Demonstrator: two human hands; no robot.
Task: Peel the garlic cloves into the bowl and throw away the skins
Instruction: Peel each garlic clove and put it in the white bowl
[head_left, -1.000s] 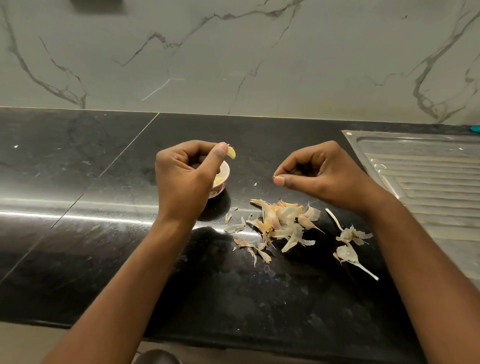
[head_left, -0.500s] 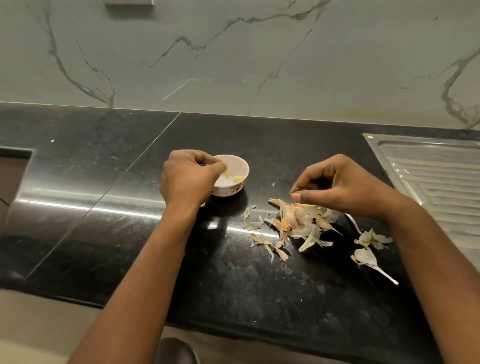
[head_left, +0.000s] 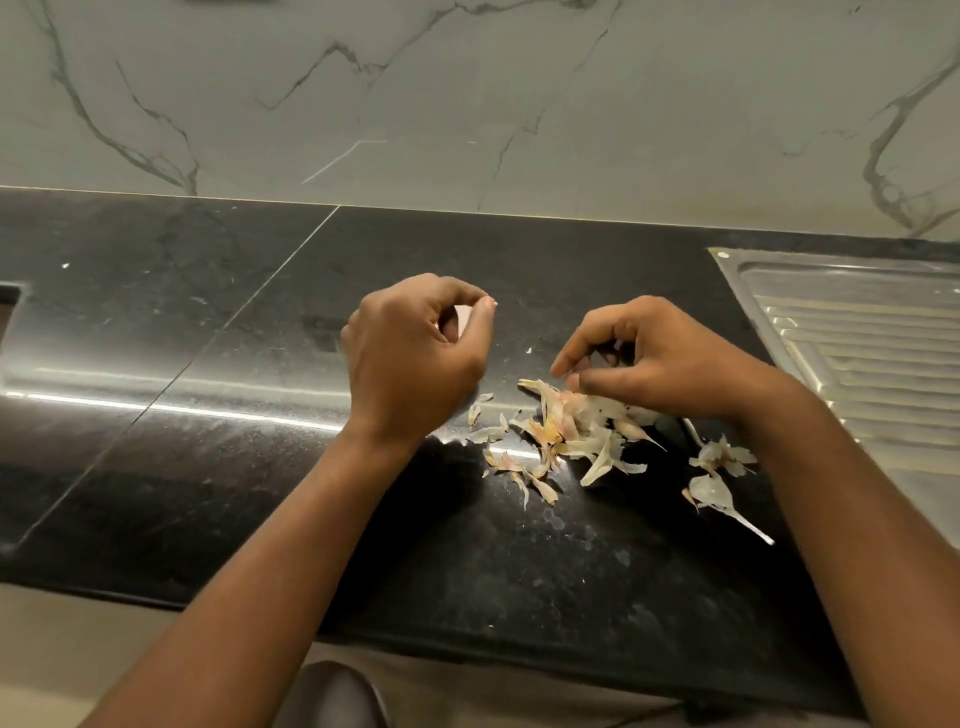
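Tabletop (head_left: 260, 493), black stone, carries every item listed.

Stray skins (head_left: 719, 457): two clumps, one with a long stem, lying just nearside of the right wrist and apart from the main heap.

Pile of skins (head_left: 571, 436): papery, cream and orange, lying between the two hands and partly under the right one.

Right hand (head_left: 665, 358): thumb and fingers curled down onto the far edge of the pile, pinching at the skins.

Left hand (head_left: 415, 358): fingers curled, forefinger and thumb meeting in a ring. Whether anything is held there cannot be told.

Bowl (head_left: 461, 318): almost wholly hidden beyond the left hand. Only a pale patch shows through the ring, probably its rim. Contents unseen.

Drainboard (head_left: 857, 338): steel, ribbed, to the right of the right hand.

Progress, as judged: no unpeeled clove is in view, so peeling looks finished or nearly so. Every skin lies on the tabletop, so gathering and discarding are left.
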